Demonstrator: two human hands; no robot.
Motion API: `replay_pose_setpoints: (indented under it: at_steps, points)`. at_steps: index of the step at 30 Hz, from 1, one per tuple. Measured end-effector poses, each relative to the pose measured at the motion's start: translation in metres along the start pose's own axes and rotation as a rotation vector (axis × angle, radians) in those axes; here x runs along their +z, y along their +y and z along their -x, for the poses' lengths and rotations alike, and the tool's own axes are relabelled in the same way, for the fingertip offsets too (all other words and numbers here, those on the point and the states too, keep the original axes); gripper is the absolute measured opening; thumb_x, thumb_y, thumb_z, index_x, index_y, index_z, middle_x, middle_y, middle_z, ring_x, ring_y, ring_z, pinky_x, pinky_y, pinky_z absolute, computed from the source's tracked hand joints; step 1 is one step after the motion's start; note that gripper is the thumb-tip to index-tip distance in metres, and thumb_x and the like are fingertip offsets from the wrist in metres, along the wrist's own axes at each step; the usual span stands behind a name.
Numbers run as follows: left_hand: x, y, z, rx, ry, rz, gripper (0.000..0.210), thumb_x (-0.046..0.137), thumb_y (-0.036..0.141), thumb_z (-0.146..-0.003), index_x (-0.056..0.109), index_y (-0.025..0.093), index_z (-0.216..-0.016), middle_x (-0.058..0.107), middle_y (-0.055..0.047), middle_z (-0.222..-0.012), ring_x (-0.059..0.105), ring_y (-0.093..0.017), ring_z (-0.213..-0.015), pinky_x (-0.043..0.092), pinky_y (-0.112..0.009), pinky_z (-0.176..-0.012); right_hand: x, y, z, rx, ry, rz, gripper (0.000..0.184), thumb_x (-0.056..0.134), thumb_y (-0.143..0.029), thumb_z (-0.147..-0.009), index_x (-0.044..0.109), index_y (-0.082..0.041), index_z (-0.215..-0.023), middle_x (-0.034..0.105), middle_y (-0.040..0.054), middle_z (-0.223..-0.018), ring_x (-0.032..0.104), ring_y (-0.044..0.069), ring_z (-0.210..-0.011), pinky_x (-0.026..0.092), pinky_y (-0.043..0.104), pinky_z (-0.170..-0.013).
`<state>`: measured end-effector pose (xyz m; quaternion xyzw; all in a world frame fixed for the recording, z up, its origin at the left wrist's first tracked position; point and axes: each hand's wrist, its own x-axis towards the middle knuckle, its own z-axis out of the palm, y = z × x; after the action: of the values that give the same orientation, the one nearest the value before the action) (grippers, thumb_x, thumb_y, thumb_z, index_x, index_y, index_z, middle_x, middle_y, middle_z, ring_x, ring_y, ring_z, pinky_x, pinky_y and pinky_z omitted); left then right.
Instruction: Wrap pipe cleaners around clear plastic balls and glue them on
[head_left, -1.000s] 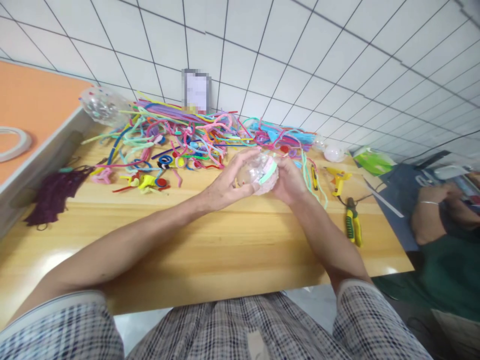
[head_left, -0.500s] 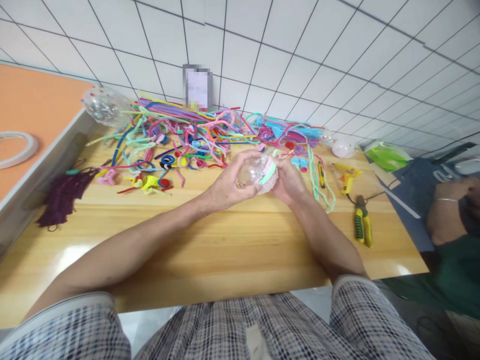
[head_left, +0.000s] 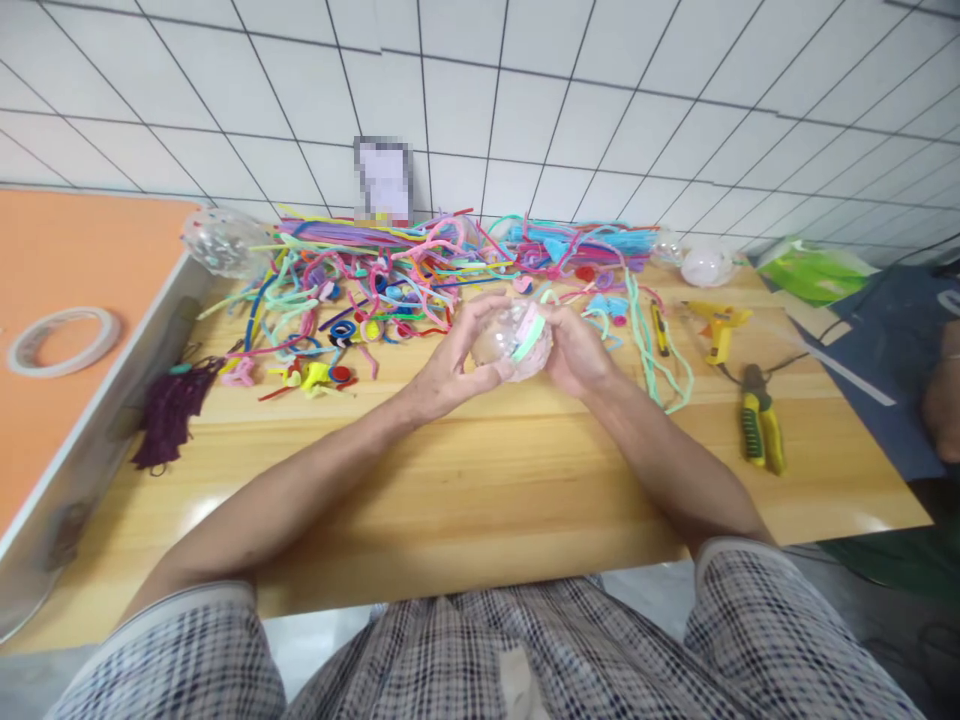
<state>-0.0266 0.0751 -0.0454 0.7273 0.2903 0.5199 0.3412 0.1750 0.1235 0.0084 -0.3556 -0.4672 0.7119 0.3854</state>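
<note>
Between my two hands, above the wooden table (head_left: 480, 470), is a clear plastic ball (head_left: 499, 343) with a mint-green and pink pipe cleaner band (head_left: 529, 338) on its right side. My left hand (head_left: 461, 365) wraps round the ball's left side, thumb below and fingers above. At the band, the fingers of my right hand (head_left: 576, 350) close on the ball's right side; their tips are partly hidden. Behind the hands lie loose, curled pipe cleaners (head_left: 442, 245) in many colours. A mint-green pipe cleaner loop (head_left: 679, 385) lies right of my right hand.
On the right are a yellow glue gun (head_left: 721, 325), green-yellow pliers (head_left: 761, 425) and a yellow cutter (head_left: 660, 330). A dark purple tassel (head_left: 176, 410) and a speckled clear ball (head_left: 225, 242) lie left. A tape roll (head_left: 64, 342) rests on the orange surface (head_left: 45, 450). Another person's arm (head_left: 941, 400) shows far right.
The camera view has turned slightly, so the table's objects appear shifted. Both hands keep their hold on the clear ball, which has tilted a little. The other person's arm is less in view.
</note>
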Motion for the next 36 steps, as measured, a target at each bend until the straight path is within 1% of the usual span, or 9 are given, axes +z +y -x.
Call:
replay_pose_setpoints:
  at_steps: [3,6,9,11,15,23,25,30,36]
  points:
    - [-0.001,-0.005,0.002,0.080,0.006,-0.107,0.102,0.083,0.071,-0.101,0.034,0.030,-0.180,0.039,-0.020,-0.187,0.034,-0.043,-0.180,0.030,-0.064,-0.149,0.000,-0.001,0.000,-0.006,0.001,-0.034,0.028,0.078,-0.054,-0.083,0.076,-0.028,-0.093,0.088,0.0054,-0.102,0.080,0.035,-0.124,0.068,0.050,-0.105]
    - [0.001,-0.011,0.002,0.087,0.034,-0.169,0.103,0.085,0.067,-0.102,0.032,0.030,-0.183,0.041,-0.021,-0.187,0.037,-0.043,-0.179,0.031,-0.065,-0.149,0.000,0.001,-0.003,-0.018,0.028,-0.041,0.025,0.076,-0.051,-0.086,0.076,-0.028,-0.094,0.088,0.0060,-0.102,0.080,0.034,-0.122,0.068,0.050,-0.105]
    - [0.001,-0.018,0.000,0.033,0.040,-0.182,0.103,0.084,0.073,-0.101,0.038,0.029,-0.181,0.047,-0.022,-0.185,0.043,-0.043,-0.176,0.035,-0.065,-0.147,-0.003,0.004,-0.008,0.018,0.047,-0.032,0.024,0.073,-0.050,-0.088,0.077,-0.028,-0.096,0.087,0.0054,-0.098,0.081,0.033,-0.116,0.068,0.048,-0.102]
    - [0.000,-0.020,0.001,-0.022,0.043,-0.175,0.116,0.089,0.082,-0.092,0.039,0.029,-0.182,0.048,-0.023,-0.184,0.046,-0.045,-0.174,0.038,-0.066,-0.145,-0.006,0.005,-0.011,0.069,0.037,-0.034,0.024,0.072,-0.050,-0.088,0.077,-0.029,-0.097,0.087,0.0044,-0.096,0.082,0.032,-0.112,0.068,0.047,-0.099]
    - [-0.001,-0.020,0.006,-0.087,0.014,-0.130,0.137,0.095,0.086,-0.081,0.028,0.030,-0.187,0.037,-0.024,-0.189,0.041,-0.048,-0.177,0.037,-0.067,-0.146,-0.011,0.004,-0.017,0.154,-0.023,-0.064,0.024,0.068,-0.049,-0.088,0.077,-0.028,-0.095,0.088,0.0035,-0.095,0.082,0.031,-0.106,0.068,0.044,-0.092]
    - [-0.011,-0.022,0.018,-0.038,-0.054,-0.313,0.107,0.081,0.067,-0.106,0.024,0.032,-0.189,0.038,-0.023,-0.191,0.039,-0.042,-0.180,0.035,-0.064,-0.147,-0.015,0.011,-0.024,0.242,-0.077,-0.111,0.030,0.063,-0.046,-0.087,0.082,-0.027,-0.098,0.089,0.0044,-0.095,0.082,0.030,-0.098,0.069,0.041,-0.086]
    - [-0.012,-0.023,0.018,-0.047,-0.065,-0.313,0.109,0.081,0.068,-0.105,0.022,0.031,-0.189,0.037,-0.023,-0.192,0.038,-0.043,-0.180,0.033,-0.065,-0.148,-0.015,0.012,-0.024,0.248,-0.069,-0.125,0.030,0.062,-0.046,-0.089,0.083,-0.027,-0.100,0.090,0.0048,-0.095,0.083,0.031,-0.102,0.070,0.044,-0.091]
    - [-0.010,-0.024,0.017,-0.046,-0.047,-0.260,0.142,0.096,0.077,-0.086,0.010,0.033,-0.190,0.022,-0.026,-0.196,0.023,-0.051,-0.185,0.025,-0.072,-0.149,-0.016,0.006,-0.023,0.304,-0.039,-0.188,0.035,0.059,-0.047,-0.093,0.084,-0.027,-0.107,0.091,0.0060,-0.101,0.084,0.034,-0.109,0.072,0.051,-0.096]
    - [-0.012,-0.018,0.017,0.027,-0.009,-0.357,0.120,0.083,0.075,-0.100,0.013,0.035,-0.189,0.025,-0.022,-0.196,0.022,-0.046,-0.186,0.022,-0.071,-0.151,-0.015,0.008,-0.022,0.318,-0.020,-0.272,0.041,0.058,-0.050,-0.091,0.083,-0.027,-0.115,0.091,0.0079,-0.116,0.083,0.036,-0.116,0.071,0.058,-0.097]
